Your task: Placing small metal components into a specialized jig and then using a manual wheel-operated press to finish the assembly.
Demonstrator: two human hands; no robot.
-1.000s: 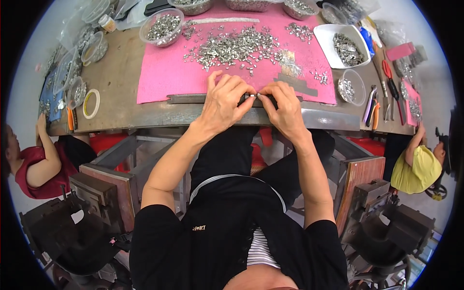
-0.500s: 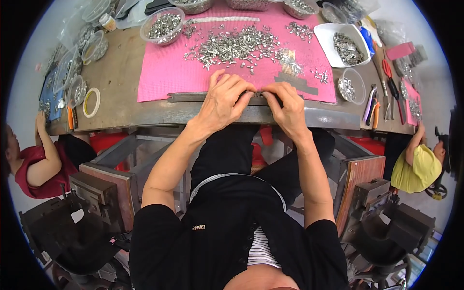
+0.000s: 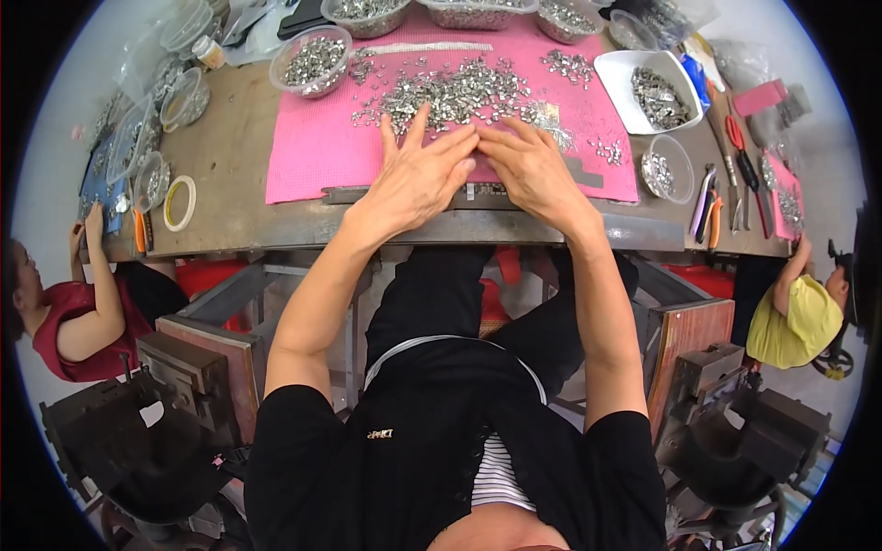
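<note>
Both of my hands are over the near part of a pink mat (image 3: 317, 151). My left hand (image 3: 418, 179) has its fingers spread, some pointing at a loose pile of small shiny metal pieces (image 3: 459, 87). My right hand (image 3: 533, 170) reaches in from the other side, fingers stretched out, its tips almost meeting the left fingertips at the pile's near edge. No held piece shows, though the space under the fingers is hidden. Below my wrists, a narrow dark metal bar (image 3: 344, 195) lies along the table edge, with small pieces on it between my hands.
Clear tubs of metal pieces (image 3: 310, 66) line the back. At right are a white tray (image 3: 611, 69), a round tub (image 3: 668, 170) and pliers (image 3: 705, 202); at left, a tape roll (image 3: 180, 204). A person (image 3: 83, 317) works at left, another (image 3: 795, 312) at right.
Both hands have moved forward from the metal bar to the pile's near edge. Their fingers were pinched together at the bar and are now stretched out. Small pieces on the bar show now.
</note>
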